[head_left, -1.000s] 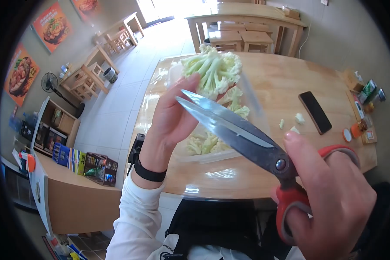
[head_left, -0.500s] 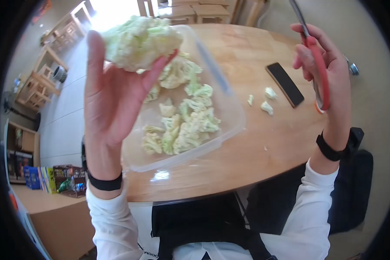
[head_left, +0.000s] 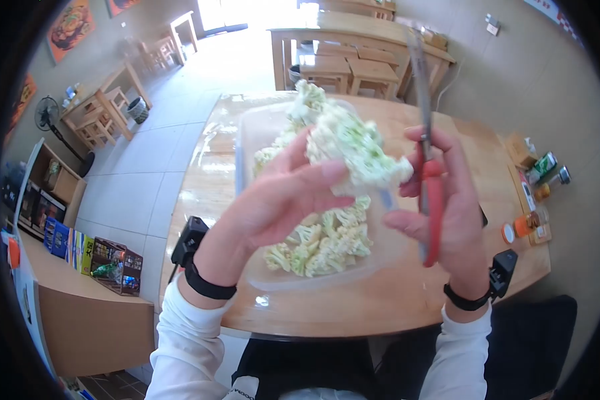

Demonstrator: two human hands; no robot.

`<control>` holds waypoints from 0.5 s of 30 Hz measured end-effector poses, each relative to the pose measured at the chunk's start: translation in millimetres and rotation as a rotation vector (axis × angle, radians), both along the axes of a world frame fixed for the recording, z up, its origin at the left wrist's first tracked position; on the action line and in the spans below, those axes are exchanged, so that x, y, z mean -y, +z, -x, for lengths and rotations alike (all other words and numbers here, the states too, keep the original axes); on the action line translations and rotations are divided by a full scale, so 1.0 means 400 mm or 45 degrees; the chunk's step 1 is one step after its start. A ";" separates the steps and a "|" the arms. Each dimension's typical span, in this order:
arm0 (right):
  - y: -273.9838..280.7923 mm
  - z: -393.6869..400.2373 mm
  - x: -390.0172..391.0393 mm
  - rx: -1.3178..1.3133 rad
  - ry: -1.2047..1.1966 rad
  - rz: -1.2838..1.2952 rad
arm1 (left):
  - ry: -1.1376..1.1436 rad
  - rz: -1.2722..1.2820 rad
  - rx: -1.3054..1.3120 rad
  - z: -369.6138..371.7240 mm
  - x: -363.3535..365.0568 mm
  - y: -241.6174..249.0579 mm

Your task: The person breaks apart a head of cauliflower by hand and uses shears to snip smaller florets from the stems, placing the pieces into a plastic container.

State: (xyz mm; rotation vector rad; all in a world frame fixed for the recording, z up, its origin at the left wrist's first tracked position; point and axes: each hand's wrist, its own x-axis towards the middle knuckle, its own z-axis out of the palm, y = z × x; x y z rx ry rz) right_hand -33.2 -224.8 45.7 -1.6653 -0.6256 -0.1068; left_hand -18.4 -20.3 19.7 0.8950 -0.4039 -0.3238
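Observation:
My left hand (head_left: 263, 203) is closed around a large piece of cauliflower (head_left: 353, 147), lifted over the clear plastic container (head_left: 243, 150). Its cut green-white side is turned to the right. In my right hand (head_left: 461, 207) is a pair of scissors (head_left: 433, 200) with red handles, blades pointing up and blurred by motion. The fingers of that hand come right up to the right end of the cauliflower. Cut florets (head_left: 330, 247) lie in the container below, partly covered by my hands.
The container stands on a wooden table (head_left: 300, 317). At the table's right edge are an orange-lidded jar (head_left: 527, 223), a green can (head_left: 543, 165) and a cardboard box (head_left: 521, 152). A dark phone (head_left: 483, 215) shows barely behind my right hand. Another table (head_left: 353, 28) with stools stands beyond.
My left hand has brought the cauliflower right and down and turned it over. My right hand has moved left with the scissors, close to it. The view has tilted up.

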 end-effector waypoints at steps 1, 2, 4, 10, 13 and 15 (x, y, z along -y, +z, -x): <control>-0.004 -0.007 -0.018 0.018 0.015 -0.009 | 0.019 -0.126 -0.062 0.007 0.000 0.009; -0.010 -0.012 -0.034 0.080 -0.075 0.050 | 0.036 -0.249 -0.132 0.010 0.000 0.015; -0.017 -0.023 -0.052 0.145 -0.155 0.110 | 0.097 -0.303 -0.124 0.004 -0.005 0.004; -0.030 -0.055 -0.062 0.006 -0.226 0.011 | 0.327 -0.539 0.149 -0.009 0.002 -0.012; -0.034 -0.058 -0.058 0.027 -0.145 0.043 | 0.386 -0.706 0.191 -0.013 -0.006 -0.015; -0.044 -0.058 -0.057 0.005 -0.124 0.015 | 0.418 -0.753 0.229 -0.029 -0.014 -0.036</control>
